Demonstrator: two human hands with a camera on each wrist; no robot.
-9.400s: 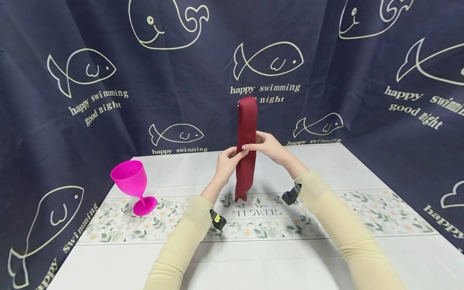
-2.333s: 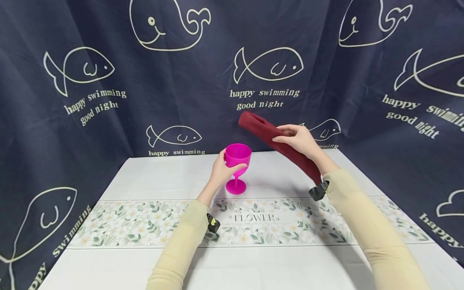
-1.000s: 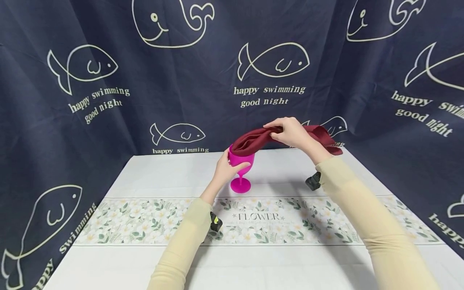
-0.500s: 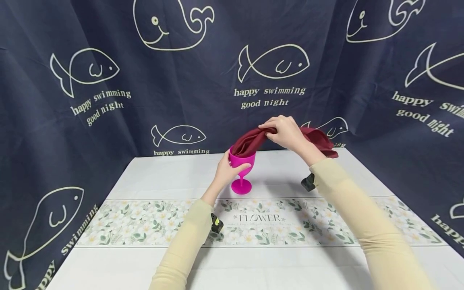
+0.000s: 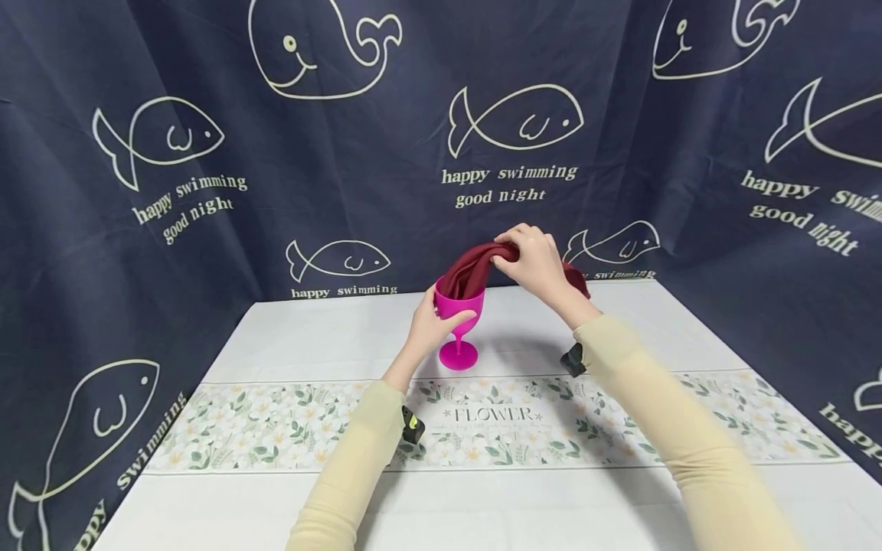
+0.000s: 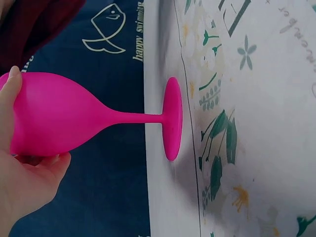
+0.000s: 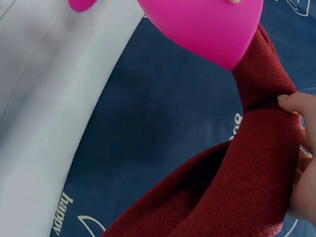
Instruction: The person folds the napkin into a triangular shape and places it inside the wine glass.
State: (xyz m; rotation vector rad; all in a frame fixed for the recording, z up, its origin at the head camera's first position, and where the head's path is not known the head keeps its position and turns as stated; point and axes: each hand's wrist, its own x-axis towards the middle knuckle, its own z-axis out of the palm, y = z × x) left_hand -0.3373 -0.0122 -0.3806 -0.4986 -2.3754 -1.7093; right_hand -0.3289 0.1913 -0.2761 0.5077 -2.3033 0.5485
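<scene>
A bright pink goblet [image 5: 462, 308] stands upright at the back of the table. My left hand [image 5: 429, 321] grips its bowl from the left, thumb across the front; the left wrist view shows the goblet's stem and foot [image 6: 172, 118] below the fingers. One end of a dark red folded cloth napkin [image 5: 470, 271] is inside the bowl, and the cloth arches up over the rim. My right hand [image 5: 534, 262] pinches the napkin just right of the goblet. Its loose end [image 7: 192, 202] hangs past the right hand, partly behind it in the head view.
The white table [image 5: 289, 337] has a floral band [image 5: 276, 428] printed with the word FLOWER across it. A dark blue curtain [image 5: 386, 184] with fish and whale drawings encloses the back and sides. Small black cameras [image 5: 412, 425] sit on both wrists.
The goblet went from the table's left to the middle in my left hand. The napkin left both hands' hold, stayed in the right, and its end entered the bowl; lately the right hand moved leftward.
</scene>
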